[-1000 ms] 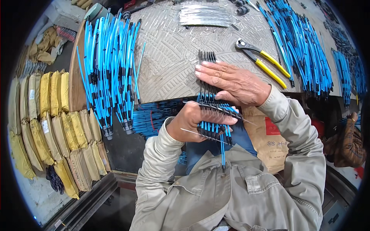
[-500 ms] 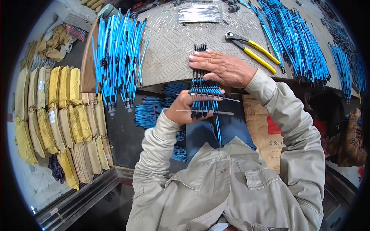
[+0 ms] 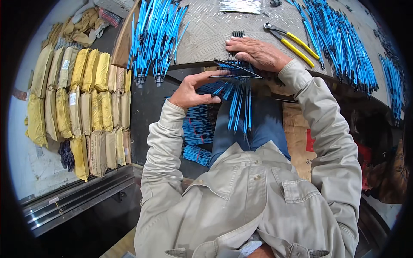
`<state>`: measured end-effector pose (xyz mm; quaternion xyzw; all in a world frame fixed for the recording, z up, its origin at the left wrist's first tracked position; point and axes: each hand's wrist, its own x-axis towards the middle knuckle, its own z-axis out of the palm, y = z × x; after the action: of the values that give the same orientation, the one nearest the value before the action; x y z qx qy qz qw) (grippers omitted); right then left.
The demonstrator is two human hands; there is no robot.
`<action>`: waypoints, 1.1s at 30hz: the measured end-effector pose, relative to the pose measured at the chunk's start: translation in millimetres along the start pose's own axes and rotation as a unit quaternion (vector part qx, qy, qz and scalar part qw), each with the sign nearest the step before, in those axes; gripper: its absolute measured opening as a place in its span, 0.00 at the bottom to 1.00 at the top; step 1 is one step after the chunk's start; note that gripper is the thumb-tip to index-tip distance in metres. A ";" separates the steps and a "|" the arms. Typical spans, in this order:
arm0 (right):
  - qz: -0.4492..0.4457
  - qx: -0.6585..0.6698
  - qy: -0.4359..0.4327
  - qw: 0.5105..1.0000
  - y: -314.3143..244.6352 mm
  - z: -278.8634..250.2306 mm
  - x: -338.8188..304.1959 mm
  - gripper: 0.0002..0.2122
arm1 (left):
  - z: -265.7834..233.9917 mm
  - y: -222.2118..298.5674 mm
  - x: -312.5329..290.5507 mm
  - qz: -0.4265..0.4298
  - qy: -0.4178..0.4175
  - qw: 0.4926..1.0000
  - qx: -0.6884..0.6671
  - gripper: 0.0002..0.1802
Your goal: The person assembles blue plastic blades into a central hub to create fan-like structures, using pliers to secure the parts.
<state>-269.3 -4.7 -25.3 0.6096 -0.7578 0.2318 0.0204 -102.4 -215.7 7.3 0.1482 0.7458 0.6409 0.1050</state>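
A row of thin blue rods with black fittings (image 3: 237, 101) reaches from the table's front edge down over my lap, its blue lower ends fanned out. My right hand (image 3: 260, 53) lies flat across the black upper ends on the table, fingers stretched out. On the left side of the row, my left hand (image 3: 193, 89) has thumb and fingers spread apart, the fingers reaching to the dark crosswise parts of the row. Thin dark strips form a slanted triangle there; how they join is hard to make out. The left fingertips are partly hidden.
Pliers with yellow handles (image 3: 297, 49) lie right of my right hand. More blue rods are heaped on the table at left (image 3: 152, 38) and right (image 3: 344, 47). Silver wire pieces (image 3: 240, 6) lie at the back. Bundled rods (image 3: 198, 129) sit below; wrapped packages (image 3: 81, 94) are stacked left.
My left hand has loosened from under the row, its thumb and fingers now spread. The rods' lower ends have dropped and fanned out. My right hand stays on the upper ends; the view has shifted.
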 end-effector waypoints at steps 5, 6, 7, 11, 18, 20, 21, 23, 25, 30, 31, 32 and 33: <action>0.025 0.059 0.002 0.998 -0.3 -3.0 3.6 0.18 | -19.6 -3.9 -33.3 -0.031 0.046 0.998 -0.021 0.37; 0.036 0.068 0.010 0.997 -2.3 -3.7 5.3 0.18 | -24.1 -3.9 -35.1 -0.031 0.048 0.998 -0.020 0.37; 0.046 0.078 0.016 0.996 -3.8 -4.6 7.3 0.18 | -30.0 -4.6 -33.9 -0.017 0.053 0.997 0.049 0.37; 0.139 0.104 -0.001 0.985 -4.7 -13.5 11.8 0.19 | -37.0 -7.4 4.6 0.095 0.027 0.947 0.305 0.40; 0.110 0.071 -0.012 0.991 -3.3 -29.1 24.0 0.17 | -27.0 -10.2 77.0 0.229 -0.110 0.813 0.524 0.50; 0.167 0.124 -0.021 0.978 8.8 -36.9 31.9 0.16 | -24.6 -13.3 82.1 0.242 -0.127 0.790 0.549 0.52; 0.166 0.196 0.001 0.966 24.7 -40.5 37.4 0.15 | -24.7 -12.0 85.1 0.251 -0.125 0.788 0.548 0.52; 0.160 0.340 0.046 0.926 57.2 -49.8 48.4 0.13 | -22.8 -5.2 85.9 0.236 -0.140 0.796 0.540 0.52; 0.228 0.140 0.071 0.961 89.2 -70.3 70.1 0.11 | -21.9 -5.2 85.0 0.228 -0.143 0.798 0.539 0.52; 0.206 -0.219 0.006 0.954 115.6 -64.7 97.9 0.06 | -20.5 -15.9 87.5 0.252 -0.113 0.776 0.567 0.43; 0.205 -0.218 0.005 0.954 117.1 -65.2 101.5 0.06 | -19.4 -14.5 86.6 0.247 -0.109 0.780 0.565 0.35; 0.204 -0.218 0.006 0.954 119.5 -67.5 103.9 0.05 | -19.5 -13.8 86.4 0.243 -0.105 0.783 0.562 0.29; 0.205 -0.218 0.008 0.954 121.9 -69.9 105.3 0.05 | -20.7 -13.5 86.6 0.242 -0.105 0.785 0.561 0.29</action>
<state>-427.5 -56.5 30.3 0.4204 -0.8982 0.0648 0.1108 -191.6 -205.8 0.1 0.4228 0.8980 0.0943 -0.0775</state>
